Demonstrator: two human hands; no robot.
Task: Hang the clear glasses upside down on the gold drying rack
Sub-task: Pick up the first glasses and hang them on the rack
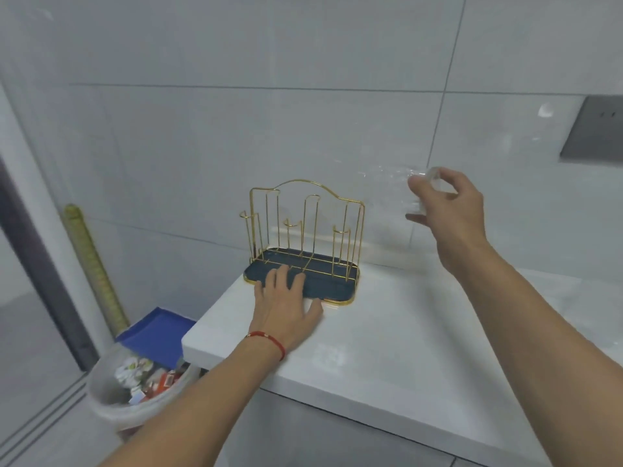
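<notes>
The gold drying rack (305, 210) stands on a dark blue tray with a gold rim (337, 291) near the back left corner of the white counter; none of its wire loops holds a glass. My left hand (286, 305) lies flat, fingers spread, on the tray's front left edge. My right hand (448, 203) is raised to the right of the rack, above the counter, and grips a clear glass (387, 187) by its base. The glass lies sideways with its mouth toward the rack and is motion-blurred.
The white counter (387, 348) ends at a left edge just beside the rack. Below that edge stand a white waste bin (128, 392) with rubbish and a blue dustpan (158, 332). A tiled wall rises behind, with a grey panel (596, 129) at right.
</notes>
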